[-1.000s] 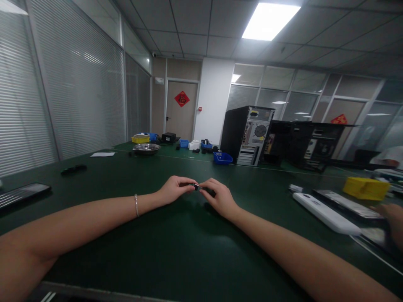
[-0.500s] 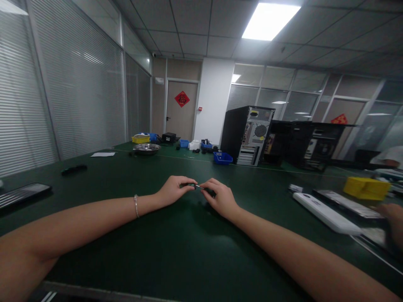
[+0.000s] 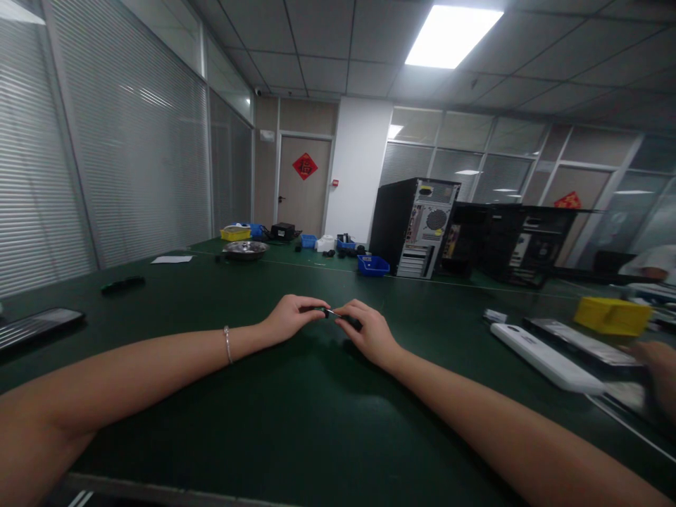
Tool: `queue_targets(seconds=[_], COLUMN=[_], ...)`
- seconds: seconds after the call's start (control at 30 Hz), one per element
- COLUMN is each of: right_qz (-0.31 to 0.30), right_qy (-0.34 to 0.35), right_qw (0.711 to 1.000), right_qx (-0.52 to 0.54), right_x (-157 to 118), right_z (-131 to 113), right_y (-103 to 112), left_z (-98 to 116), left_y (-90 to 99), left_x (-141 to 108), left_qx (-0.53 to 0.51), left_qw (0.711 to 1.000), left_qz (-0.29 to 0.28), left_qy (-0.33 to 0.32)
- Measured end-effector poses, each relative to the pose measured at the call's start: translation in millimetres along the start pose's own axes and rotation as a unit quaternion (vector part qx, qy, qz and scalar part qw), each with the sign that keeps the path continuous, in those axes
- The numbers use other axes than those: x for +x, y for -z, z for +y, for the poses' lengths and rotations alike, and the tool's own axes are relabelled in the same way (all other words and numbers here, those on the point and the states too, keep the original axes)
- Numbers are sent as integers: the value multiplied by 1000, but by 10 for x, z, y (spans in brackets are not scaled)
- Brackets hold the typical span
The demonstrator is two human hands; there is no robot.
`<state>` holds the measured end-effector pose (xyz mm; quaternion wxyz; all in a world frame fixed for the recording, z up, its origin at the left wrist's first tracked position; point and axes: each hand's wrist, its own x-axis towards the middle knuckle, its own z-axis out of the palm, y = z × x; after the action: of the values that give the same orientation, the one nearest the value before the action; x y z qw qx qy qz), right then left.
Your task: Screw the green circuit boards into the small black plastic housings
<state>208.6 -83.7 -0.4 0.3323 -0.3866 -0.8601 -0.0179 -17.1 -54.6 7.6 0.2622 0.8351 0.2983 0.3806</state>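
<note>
My left hand (image 3: pixel 293 318), with a bracelet at the wrist, pinches a small dark piece (image 3: pixel 326 313) between thumb and fingertips. It is too small to make out its kind. Facing it, my right hand (image 3: pixel 370 329) is closed on a slim tool with a metal shaft (image 3: pixel 332 313); a dark part, perhaps its handle, shows under the palm. The shaft's tip meets or nearly meets the small dark piece. Both hands are just above the green tabletop (image 3: pixel 296 422), fingertips close together.
At right lie a white elongated device (image 3: pixel 543 358), a flat dark-edged unit (image 3: pixel 581 343) and a yellow bin (image 3: pixel 612 315), near another person's blurred hand (image 3: pixel 655 370). Computer towers (image 3: pixel 415 229), a blue bin (image 3: pixel 373 265) and a metal bowl (image 3: pixel 246 250) stand behind. A phone-like slab (image 3: pixel 39 327) lies left.
Hardly anything differs. My hands keep the same hold, and the view has shifted very slightly.
</note>
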Motion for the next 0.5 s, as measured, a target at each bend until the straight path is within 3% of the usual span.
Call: queue_targets(seconds=[0.5], right_qz=[-6], right_qy=[-2], right_qw=[1000], right_qx=[11], right_x=[19], right_z=[-3], right_y=[2], left_z=[53], left_y=[-4], left_x=[-22], left_qx=[13], left_qw=[1000], left_qz=[17], left_qy=[-15])
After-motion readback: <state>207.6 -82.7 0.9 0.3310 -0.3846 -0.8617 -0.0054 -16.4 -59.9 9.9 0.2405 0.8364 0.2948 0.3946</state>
